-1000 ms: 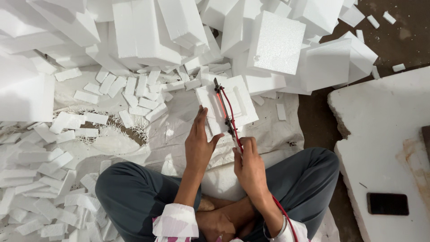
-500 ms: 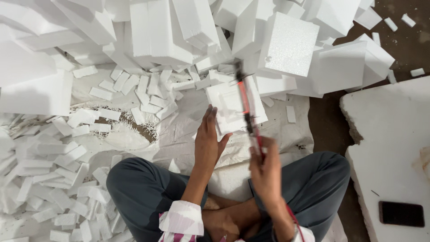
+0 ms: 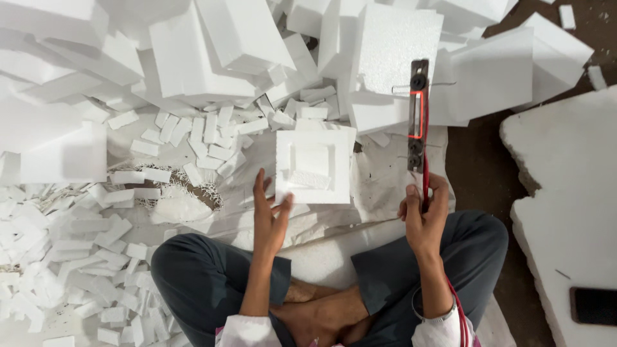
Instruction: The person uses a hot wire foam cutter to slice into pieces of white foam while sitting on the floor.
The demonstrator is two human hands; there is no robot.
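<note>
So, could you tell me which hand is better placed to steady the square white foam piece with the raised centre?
Probably the left hand: its fingertips touch the square white foam piece, while the right hand grips the red-and-black cutting tool.

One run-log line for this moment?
left hand: touching square foam piece | right hand: holding foam cutter tool | seated cross-legged

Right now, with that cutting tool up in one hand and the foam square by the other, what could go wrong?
The right hand holds the cutter upright near the face-down view, so its wire might brush fingers or the red cable trailing past the knee. The left hand only touches the foam square at its edge, so the piece could slip. Loose foam strips lie all around and could get underfoot.
</note>
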